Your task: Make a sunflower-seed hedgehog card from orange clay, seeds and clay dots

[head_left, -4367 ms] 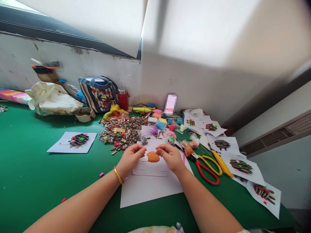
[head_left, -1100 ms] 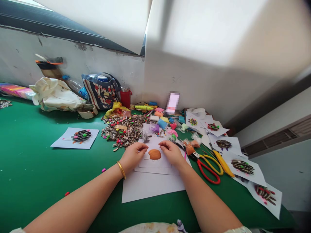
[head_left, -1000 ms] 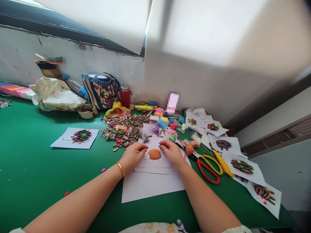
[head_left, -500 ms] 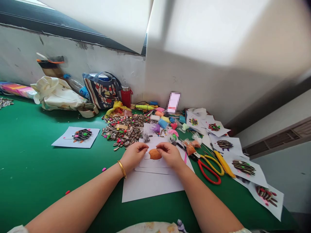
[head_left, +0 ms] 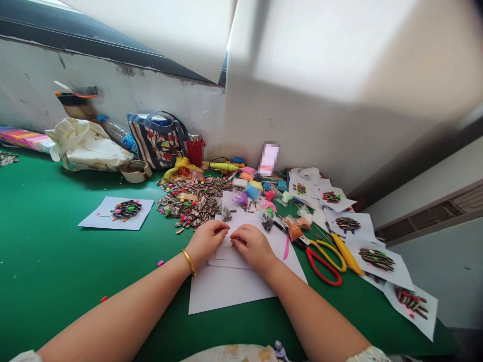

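My left hand (head_left: pixel 207 242), with a gold bangle at the wrist, is closed in a pinch over the left side of a small drawing sheet (head_left: pixel 222 262). Close beside it, my right hand (head_left: pixel 253 251) is also closed, its fingertips low over the same sheet and its back towards me. What either pinch holds, if anything, is too small or hidden to make out. The orange clay body on the drawing is covered by my right hand. Underneath lies a larger white sheet (head_left: pixel 226 294).
Beyond my hands is a heap of striped sunflower seeds (head_left: pixel 199 201) with coloured clay balls. Bags of coloured clay (head_left: pixel 252 191) lie behind the sheets. Right of my forearm are red-and-yellow scissors (head_left: pixel 324 261) and finished seed hedgehog pictures (head_left: pixel 377 259); another picture (head_left: pixel 113 213) is at left.
My right hand has shifted left towards my left hand, turning so that it now hides the orange clay body. The left hand has hardly moved.
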{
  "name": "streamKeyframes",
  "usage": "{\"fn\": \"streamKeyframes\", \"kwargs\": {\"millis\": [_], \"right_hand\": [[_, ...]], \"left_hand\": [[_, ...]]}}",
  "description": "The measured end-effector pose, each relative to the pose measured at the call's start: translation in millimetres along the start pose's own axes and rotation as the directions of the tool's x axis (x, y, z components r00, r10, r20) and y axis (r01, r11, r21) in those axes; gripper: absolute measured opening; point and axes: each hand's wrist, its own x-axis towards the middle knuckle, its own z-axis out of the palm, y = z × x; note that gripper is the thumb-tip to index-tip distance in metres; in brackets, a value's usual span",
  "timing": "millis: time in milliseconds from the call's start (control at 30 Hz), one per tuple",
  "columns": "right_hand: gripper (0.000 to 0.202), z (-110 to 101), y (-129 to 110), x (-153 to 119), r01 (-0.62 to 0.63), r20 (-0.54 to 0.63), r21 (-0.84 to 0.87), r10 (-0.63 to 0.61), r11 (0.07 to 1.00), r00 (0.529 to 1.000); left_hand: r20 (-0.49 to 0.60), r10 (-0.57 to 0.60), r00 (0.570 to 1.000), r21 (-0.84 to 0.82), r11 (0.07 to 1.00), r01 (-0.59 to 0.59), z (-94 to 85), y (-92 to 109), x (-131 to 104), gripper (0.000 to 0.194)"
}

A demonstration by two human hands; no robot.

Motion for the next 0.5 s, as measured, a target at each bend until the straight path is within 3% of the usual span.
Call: {"fn": "streamKeyframes", "kwargs": {"millis": [200,500], "right_hand": [[0.012,5.5,7.5,1.4,0.053,0.000,-0.172,-0.054,0.984,0.999],[0.012,9.0,9.6,1.9,0.081,0.035,-0.250,-0.074,0.965,0.997]], "left_hand": [[-0.003,-0.027,1.000,-0.020,0.999,0.027,0.6,0.2,0.2,0.023],[0.013,-0.041,0.999,-0.026,0.999,0.042,0.1,2.3,-0.3,0.023]]}}
